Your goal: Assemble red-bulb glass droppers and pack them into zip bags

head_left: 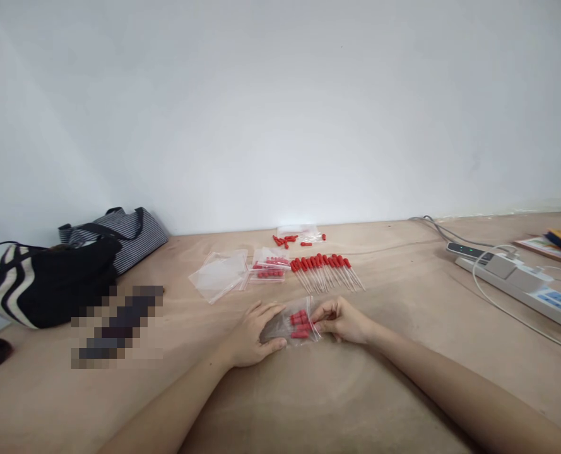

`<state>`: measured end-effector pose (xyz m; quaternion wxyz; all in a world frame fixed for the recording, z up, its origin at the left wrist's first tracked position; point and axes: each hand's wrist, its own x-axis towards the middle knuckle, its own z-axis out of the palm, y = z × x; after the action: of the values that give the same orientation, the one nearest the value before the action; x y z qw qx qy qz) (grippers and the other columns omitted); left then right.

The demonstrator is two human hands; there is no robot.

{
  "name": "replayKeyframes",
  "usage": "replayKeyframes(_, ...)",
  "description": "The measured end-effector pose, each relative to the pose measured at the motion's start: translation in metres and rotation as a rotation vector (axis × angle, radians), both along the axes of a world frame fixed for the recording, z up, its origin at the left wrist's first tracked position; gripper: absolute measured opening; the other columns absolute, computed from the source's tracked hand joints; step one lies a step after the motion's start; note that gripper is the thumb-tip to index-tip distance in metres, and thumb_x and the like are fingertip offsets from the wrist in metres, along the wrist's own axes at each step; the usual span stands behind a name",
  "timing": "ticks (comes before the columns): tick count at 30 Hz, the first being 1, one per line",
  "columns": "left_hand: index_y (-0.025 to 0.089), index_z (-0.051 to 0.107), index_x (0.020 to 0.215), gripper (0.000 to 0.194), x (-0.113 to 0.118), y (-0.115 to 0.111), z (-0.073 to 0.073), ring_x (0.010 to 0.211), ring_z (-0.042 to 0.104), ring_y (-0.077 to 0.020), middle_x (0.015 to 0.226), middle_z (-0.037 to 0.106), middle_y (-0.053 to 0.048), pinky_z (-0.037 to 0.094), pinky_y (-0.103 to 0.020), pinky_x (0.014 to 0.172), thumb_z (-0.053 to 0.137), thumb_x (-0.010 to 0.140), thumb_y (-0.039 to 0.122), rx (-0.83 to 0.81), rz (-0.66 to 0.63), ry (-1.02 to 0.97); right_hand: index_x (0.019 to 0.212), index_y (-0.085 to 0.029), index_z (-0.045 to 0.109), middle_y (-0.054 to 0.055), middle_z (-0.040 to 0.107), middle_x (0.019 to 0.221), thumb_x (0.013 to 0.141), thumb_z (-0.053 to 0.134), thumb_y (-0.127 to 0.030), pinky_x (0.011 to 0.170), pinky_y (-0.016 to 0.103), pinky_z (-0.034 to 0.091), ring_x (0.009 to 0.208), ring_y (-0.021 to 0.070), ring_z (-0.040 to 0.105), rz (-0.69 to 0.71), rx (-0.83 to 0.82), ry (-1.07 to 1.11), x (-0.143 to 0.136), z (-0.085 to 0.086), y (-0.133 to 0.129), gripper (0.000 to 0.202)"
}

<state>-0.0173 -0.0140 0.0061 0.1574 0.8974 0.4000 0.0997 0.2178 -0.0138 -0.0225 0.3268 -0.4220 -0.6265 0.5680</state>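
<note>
A clear zip bag (284, 325) lies in front of me, its mouth toward the right. Several red rubber bulbs (300, 318) show through its plastic. My left hand (254, 334) holds the bag's left end, thumb at the near edge and fingers at the far edge. At the mouth, my right hand (339, 320) has thumb and forefinger pinched on a red bulb that is partly hidden by the fingertips and plastic. Just beyond lies a row of droppers (327, 271) with red bulbs and thin pale stems.
Flat bags (221, 274) lie beyond my left hand, beside filled bags (271, 268). Loose red bulbs (287, 239) and another bag (303, 232) are near the wall. A striped bag (142, 236) and black bag (67, 284) stand left; a power strip (521, 280) with cables lies right.
</note>
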Motion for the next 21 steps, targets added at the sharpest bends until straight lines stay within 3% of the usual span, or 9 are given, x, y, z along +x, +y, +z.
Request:
replayKeyframes(6,0.020,0.032,0.128,0.061,-0.001,0.001,0.000,0.124,0.032,-0.0250,0.133,0.040,-0.007,0.018,-0.048,0.105,0.052,0.075,0.043,-0.013,-0.014,-0.001,0.067,-0.016,0.066,-0.003,0.055,0.049,0.060,0.066,-0.035,0.035,0.017,0.030,0.036,0.0040,0.038,-0.148,0.127,-0.080,-0.008,-0.003,0.014,0.020)
replayKeyframes(12,0.019,0.033,0.128,0.061,-0.001,0.002,-0.002,0.123,0.032,-0.0257,0.131,0.042,-0.008,0.018,-0.047,0.105,0.053,0.075,0.043,-0.008,-0.018,-0.010,0.063,-0.014,0.066,-0.001,0.059,0.053,0.064,0.063,-0.033,0.043,0.017,0.035,0.044,0.0056,0.045,-0.155,0.259,-0.083,-0.017,-0.009,0.004,0.020)
replayKeyframes(16,0.020,0.033,0.128,0.061,0.000,0.000,0.002,0.123,0.032,-0.0256,0.131,0.041,-0.007,0.017,-0.047,0.106,0.053,0.075,0.043,-0.026,-0.022,-0.003,0.082,-0.016,0.067,0.000,0.063,0.062,0.072,0.053,-0.034,0.039,0.017,0.034,0.038,0.0050,0.043,-0.050,0.211,-0.184,-0.005,-0.003,0.012,0.025)
replayKeyframes(17,0.020,0.033,0.128,0.061,0.000,0.000,0.004,0.123,0.032,-0.0256,0.132,0.041,-0.007,0.017,-0.047,0.106,0.053,0.075,0.043,-0.032,-0.020,0.001,0.085,-0.016,0.066,0.000,0.064,0.066,0.071,0.053,-0.034,0.039,0.018,0.035,0.039,0.0057,0.045,-0.100,0.196,-0.230,0.002,0.001,0.018,0.026)
replayKeyframes(19,0.019,0.035,0.128,0.061,0.001,-0.001,0.007,0.123,0.032,-0.0256,0.132,0.041,-0.008,0.017,-0.047,0.106,0.053,0.075,0.043,-0.042,-0.015,0.007,0.077,-0.017,0.066,0.001,0.065,0.070,0.066,0.056,-0.030,0.046,0.018,0.039,0.051,0.0086,0.053,-0.446,0.238,-0.409,0.021,0.009,0.034,0.019)
replayKeyframes(21,0.019,0.036,0.127,0.061,0.001,-0.001,0.008,0.123,0.032,-0.0255,0.133,0.040,-0.008,0.017,-0.048,0.106,0.053,0.075,0.044,-0.051,-0.011,0.013,0.074,-0.016,0.064,0.004,0.065,0.074,0.067,0.055,-0.027,0.053,0.019,0.040,0.063,0.0119,0.057,-0.620,0.242,-0.485,0.042,0.015,0.051,0.017)
